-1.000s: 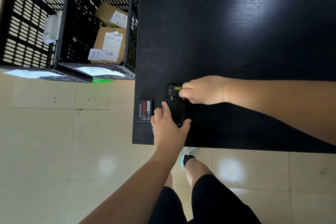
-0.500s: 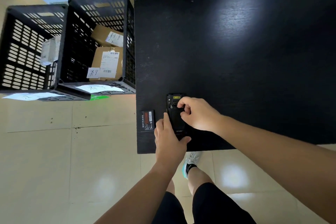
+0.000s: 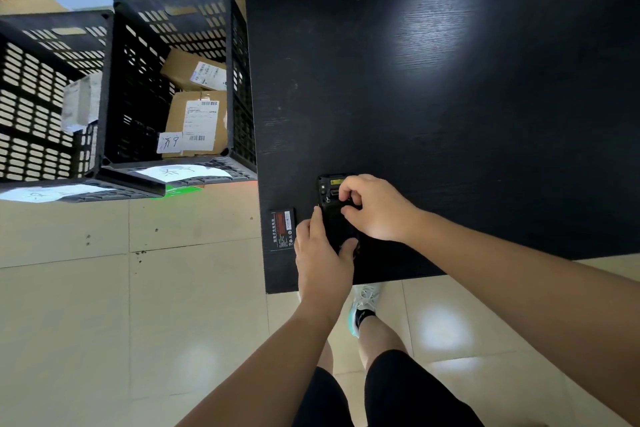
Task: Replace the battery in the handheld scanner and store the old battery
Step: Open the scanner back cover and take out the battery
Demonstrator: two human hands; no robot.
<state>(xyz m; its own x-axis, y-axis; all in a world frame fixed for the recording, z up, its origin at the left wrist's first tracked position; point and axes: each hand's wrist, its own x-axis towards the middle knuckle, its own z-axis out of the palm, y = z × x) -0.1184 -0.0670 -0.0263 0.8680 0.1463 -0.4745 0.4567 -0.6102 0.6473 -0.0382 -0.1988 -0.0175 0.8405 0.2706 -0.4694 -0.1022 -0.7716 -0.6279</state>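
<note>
Head view shows a black table with the scanner lying back-up near its near-left corner; every place below is told from that scanner. Well to the far left stand two black crates, the nearer one holding cardboard parcels. Just to the left, apart from it, lies a loose battery with a red label. The left hand clasps the near end, fingers curled round both edges. The right hand is bent over the upper back, fingers pinched on a latch or cover edge; which, I cannot tell. Judged from this, the step goes best if the left hand pins the body flat while the right works the catch squarely, without prying.
</note>
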